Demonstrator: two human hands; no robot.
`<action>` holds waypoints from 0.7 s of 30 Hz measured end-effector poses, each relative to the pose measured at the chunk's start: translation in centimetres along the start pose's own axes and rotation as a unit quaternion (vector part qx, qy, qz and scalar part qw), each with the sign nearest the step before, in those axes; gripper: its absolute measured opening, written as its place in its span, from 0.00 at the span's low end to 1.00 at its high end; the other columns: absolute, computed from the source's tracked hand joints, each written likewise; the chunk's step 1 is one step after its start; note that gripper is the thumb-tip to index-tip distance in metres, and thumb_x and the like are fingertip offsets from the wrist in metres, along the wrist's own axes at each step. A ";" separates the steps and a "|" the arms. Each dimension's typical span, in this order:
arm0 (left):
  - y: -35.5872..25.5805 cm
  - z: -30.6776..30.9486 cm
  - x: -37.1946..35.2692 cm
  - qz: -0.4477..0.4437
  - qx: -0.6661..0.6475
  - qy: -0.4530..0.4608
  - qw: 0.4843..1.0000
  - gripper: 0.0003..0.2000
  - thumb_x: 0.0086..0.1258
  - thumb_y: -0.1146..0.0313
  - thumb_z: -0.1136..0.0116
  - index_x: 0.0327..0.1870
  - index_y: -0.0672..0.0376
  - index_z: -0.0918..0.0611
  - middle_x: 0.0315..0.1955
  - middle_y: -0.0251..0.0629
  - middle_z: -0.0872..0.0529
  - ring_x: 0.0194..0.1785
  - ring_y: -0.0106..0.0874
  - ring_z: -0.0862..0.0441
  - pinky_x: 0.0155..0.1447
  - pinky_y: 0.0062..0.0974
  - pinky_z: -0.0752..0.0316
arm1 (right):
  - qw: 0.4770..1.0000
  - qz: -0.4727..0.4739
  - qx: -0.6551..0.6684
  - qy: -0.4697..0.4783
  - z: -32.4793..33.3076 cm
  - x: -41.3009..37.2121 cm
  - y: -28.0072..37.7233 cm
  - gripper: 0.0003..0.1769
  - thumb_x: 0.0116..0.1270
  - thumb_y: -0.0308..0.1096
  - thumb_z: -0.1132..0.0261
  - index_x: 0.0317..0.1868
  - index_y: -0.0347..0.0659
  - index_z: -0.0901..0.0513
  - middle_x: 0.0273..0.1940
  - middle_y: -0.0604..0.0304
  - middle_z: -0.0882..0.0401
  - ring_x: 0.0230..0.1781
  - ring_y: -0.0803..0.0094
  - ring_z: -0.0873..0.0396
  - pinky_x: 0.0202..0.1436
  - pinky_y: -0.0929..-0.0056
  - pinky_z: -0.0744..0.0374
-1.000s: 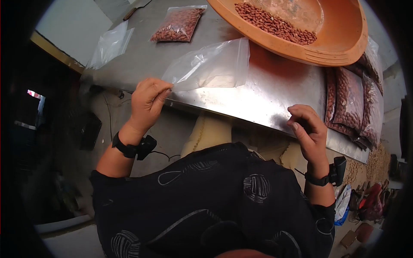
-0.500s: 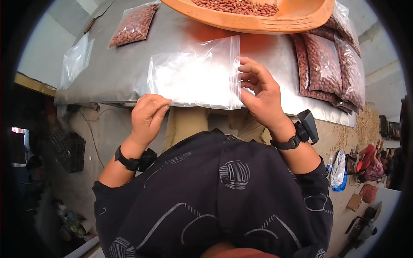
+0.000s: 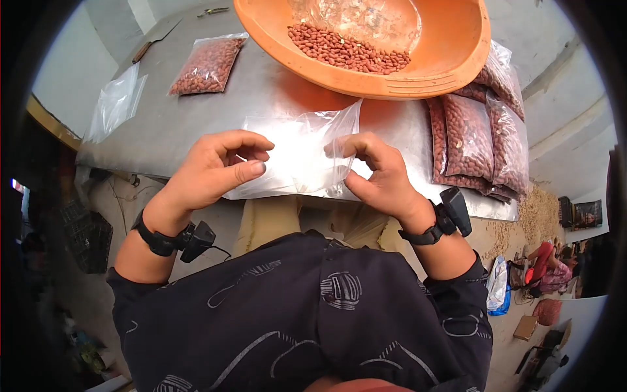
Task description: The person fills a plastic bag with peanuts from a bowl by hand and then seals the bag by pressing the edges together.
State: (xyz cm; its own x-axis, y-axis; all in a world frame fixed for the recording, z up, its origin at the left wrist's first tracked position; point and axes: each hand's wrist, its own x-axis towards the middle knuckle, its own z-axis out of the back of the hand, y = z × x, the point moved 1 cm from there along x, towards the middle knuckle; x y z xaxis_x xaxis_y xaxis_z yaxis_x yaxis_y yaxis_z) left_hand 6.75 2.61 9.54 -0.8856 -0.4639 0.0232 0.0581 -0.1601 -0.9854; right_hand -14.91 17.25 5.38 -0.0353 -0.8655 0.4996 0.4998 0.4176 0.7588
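Observation:
A clear plastic zip bag (image 3: 294,153) lies at the table's near edge, its right-hand mouth end raised and creased. My left hand (image 3: 219,163) hovers over the bag's left part, thumb and fingers apart with nothing between them. At the mouth end, my right hand (image 3: 382,173) has its fingertips against the film, partly seen through it. A gap shows between that thumb and the fingers. Beyond the bag stands an orange basin (image 3: 444,55) with loose reddish peanuts (image 3: 346,52) and clear plastic (image 3: 366,23) inside.
Filled peanut bags (image 3: 470,137) are stacked at the table's right. Another filled bag (image 3: 209,64) lies at the back left, near a knife (image 3: 157,42). Clear empty bags (image 3: 117,101) sit on the left edge. A person (image 3: 548,268) is on the floor at far right.
My left hand has let go of the bag's near left corner and opened above it. My right fingers have moved left past the bag's mouth edge. More of the basin shows now.

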 end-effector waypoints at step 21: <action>0.2 2.5 4.1 -0.023 -0.021 -0.108 0.994 0.07 0.63 0.66 0.43 0.29 0.60 0.24 0.22 0.29 0.22 0.24 0.17 0.27 0.31 0.16 0.32 | 0.951 0.151 -0.262 0.069 -2.2 5.7 1.7 0.14 0.51 0.22 0.43 0.41 0.37 0.23 0.36 0.50 0.22 0.35 0.52 0.23 0.39 0.60 0.23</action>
State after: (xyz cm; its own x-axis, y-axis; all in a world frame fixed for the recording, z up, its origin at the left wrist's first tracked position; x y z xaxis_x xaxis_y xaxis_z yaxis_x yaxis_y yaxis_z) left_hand 4.29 -1.45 9.85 -0.7667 -0.6342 0.0994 -0.0034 -0.1509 -0.9886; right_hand -12.32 12.46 8.61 0.2736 -0.7715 0.5744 0.8329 0.4887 0.2598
